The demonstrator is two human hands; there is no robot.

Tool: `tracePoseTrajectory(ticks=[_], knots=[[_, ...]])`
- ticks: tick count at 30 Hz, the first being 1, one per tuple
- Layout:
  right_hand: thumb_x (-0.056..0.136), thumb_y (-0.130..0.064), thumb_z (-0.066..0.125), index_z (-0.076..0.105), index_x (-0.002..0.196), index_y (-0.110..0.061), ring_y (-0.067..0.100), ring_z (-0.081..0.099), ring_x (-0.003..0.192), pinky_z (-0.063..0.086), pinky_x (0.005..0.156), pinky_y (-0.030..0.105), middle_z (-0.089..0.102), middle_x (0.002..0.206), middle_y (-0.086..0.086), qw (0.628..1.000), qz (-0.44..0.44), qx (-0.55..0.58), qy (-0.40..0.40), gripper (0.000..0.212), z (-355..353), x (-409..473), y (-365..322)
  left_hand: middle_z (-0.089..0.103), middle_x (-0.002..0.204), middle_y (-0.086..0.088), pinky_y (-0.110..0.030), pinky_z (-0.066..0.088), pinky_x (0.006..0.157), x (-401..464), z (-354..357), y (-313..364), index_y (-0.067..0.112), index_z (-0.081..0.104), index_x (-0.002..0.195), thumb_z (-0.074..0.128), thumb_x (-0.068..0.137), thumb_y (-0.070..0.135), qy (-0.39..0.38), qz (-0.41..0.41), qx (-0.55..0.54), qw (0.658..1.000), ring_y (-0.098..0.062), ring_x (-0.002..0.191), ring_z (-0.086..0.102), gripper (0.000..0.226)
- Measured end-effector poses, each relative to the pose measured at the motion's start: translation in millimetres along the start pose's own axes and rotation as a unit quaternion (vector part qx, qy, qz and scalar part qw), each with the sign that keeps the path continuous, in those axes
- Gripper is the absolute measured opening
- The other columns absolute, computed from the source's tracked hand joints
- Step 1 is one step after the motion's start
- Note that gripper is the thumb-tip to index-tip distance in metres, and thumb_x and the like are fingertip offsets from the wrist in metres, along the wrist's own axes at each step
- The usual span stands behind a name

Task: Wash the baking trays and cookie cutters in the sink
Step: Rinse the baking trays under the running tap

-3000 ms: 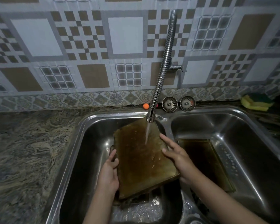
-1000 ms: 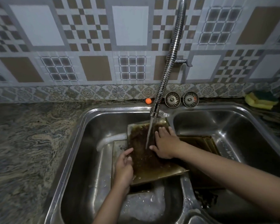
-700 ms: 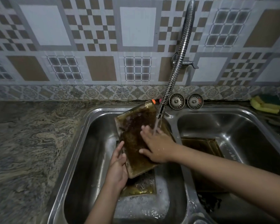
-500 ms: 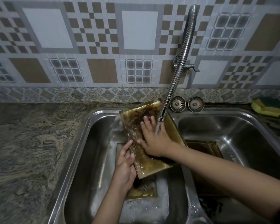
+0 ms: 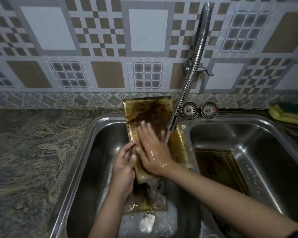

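Over the left basin of the sink [image 5: 86, 152], the left hand [image 5: 123, 170] pinches the tilted baking tray [image 5: 150, 114] by its left rim; the right hand [image 5: 152, 152] rubs it, flat and spread. Wet, probably greasy metal could slip from that one-sided hold and drop.

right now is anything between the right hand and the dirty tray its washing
Nothing solid. The right hand lies flat on the inner face of the tilted baking tray, with only water from the tap running over both. The left hand grips the tray's left edge, clear of the rubbing area.
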State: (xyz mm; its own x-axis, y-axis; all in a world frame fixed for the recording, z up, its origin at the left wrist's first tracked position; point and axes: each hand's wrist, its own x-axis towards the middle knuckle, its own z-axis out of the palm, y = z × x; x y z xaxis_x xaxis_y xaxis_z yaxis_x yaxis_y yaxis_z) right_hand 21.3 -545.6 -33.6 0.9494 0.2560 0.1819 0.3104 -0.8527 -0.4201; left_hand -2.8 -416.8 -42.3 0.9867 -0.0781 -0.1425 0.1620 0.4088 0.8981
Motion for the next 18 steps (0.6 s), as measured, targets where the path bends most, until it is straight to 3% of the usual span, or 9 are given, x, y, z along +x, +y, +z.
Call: tracePoseTrajectory(ticks=[2, 3, 6, 8, 10, 12, 15, 18], knots=[[0.097, -0.043, 0.025, -0.007, 0.15, -0.024, 0.011, -0.017, 0.145, -0.008, 0.116, 0.047, -0.014, 0.158, -0.006, 0.996, -0.074, 0.024, -0.035, 0.064, 6, -9, 7, 0.059, 0.127, -0.012, -0.043, 0.044, 0.102, 2, -8, 15, 0.021, 0.061, 0.115, 0.041, 0.092, -0.01, 0.009, 0.019, 0.013, 1.0, -0.027, 0.123, 0.053, 0.043], [0.096, -0.048, 0.022, -0.009, 0.149, -0.026, 0.01, -0.016, 0.145, -0.005, 0.117, 0.046, -0.016, 0.158, -0.007, 0.996, -0.07, 0.03, -0.043, 0.066, 9, -10, 19, 0.061, 0.126, -0.012, -0.037, 0.051, 0.091, 2, -13, 22, 0.022, 0.062, 0.114, 0.042, 0.093, -0.01, 0.01, 0.026, 0.023, 0.999, -0.025, 0.118, 0.057, 0.043], [0.087, -0.071, 0.002, -0.02, 0.145, -0.027, 0.018, -0.016, 0.146, -0.003, 0.118, 0.048, -0.029, 0.15, -0.008, 0.995, 0.078, 0.056, -0.004, 0.076, 8, -2, 41, 0.062, 0.122, -0.009, -0.026, 0.056, 0.073, -8, -14, 32, 0.024, 0.064, 0.111, 0.045, 0.092, -0.007, -0.019, 0.016, 0.053, 0.998, -0.022, 0.11, 0.061, 0.041], [0.09, -0.061, 0.002, -0.02, 0.145, -0.024, 0.017, -0.016, 0.145, -0.01, 0.117, 0.045, -0.028, 0.149, -0.008, 0.989, 0.128, 0.077, 0.017, 0.07, 5, 6, 32, 0.062, 0.122, -0.004, -0.032, 0.057, 0.078, -16, -4, 26, 0.027, 0.066, 0.109, 0.048, 0.091, -0.006, -0.037, 0.012, 0.078, 0.996, -0.022, 0.112, 0.06, 0.041], [0.095, -0.046, 0.012, -0.011, 0.15, -0.019, 0.012, -0.021, 0.144, -0.014, 0.115, 0.046, -0.022, 0.155, -0.004, 0.991, 0.104, 0.083, 0.024, 0.065, 4, 5, 13, 0.062, 0.123, -0.002, -0.044, 0.05, 0.095, -19, 1, 17, 0.028, 0.067, 0.109, 0.05, 0.09, -0.005, -0.023, 0.019, 0.093, 0.995, -0.022, 0.117, 0.057, 0.041], [0.098, -0.045, 0.022, -0.004, 0.151, -0.019, 0.01, -0.02, 0.144, -0.011, 0.113, 0.046, -0.018, 0.157, -0.005, 0.997, 0.052, 0.06, -0.022, 0.064, 1, -8, 4, 0.061, 0.127, -0.007, -0.052, 0.039, 0.106, -18, -3, 12, 0.023, 0.065, 0.112, 0.049, 0.09, -0.005, 0.023, 0.006, 0.06, 0.998, -0.025, 0.123, 0.053, 0.039], [0.098, -0.051, 0.028, -0.003, 0.152, -0.023, 0.006, -0.017, 0.144, -0.009, 0.113, 0.046, -0.016, 0.157, -0.01, 0.987, -0.042, -0.024, -0.154, 0.068, -10, -28, 20, 0.059, 0.128, -0.014, -0.056, 0.034, 0.108, -16, -16, 7, 0.019, 0.062, 0.112, 0.046, 0.091, -0.005, 0.077, -0.045, -0.023, 0.996, -0.03, 0.124, 0.052, 0.036], [0.094, -0.061, 0.022, -0.006, 0.152, -0.019, 0.014, -0.015, 0.145, -0.01, 0.115, 0.056, -0.018, 0.158, -0.003, 0.974, 0.006, -0.132, -0.182, 0.077, -24, -24, 39, 0.06, 0.124, -0.013, -0.054, 0.04, 0.103, -24, -7, -3, 0.019, 0.06, 0.112, 0.043, 0.092, -0.006, 0.077, -0.088, -0.057, 0.991, -0.029, 0.117, 0.056, 0.036]])
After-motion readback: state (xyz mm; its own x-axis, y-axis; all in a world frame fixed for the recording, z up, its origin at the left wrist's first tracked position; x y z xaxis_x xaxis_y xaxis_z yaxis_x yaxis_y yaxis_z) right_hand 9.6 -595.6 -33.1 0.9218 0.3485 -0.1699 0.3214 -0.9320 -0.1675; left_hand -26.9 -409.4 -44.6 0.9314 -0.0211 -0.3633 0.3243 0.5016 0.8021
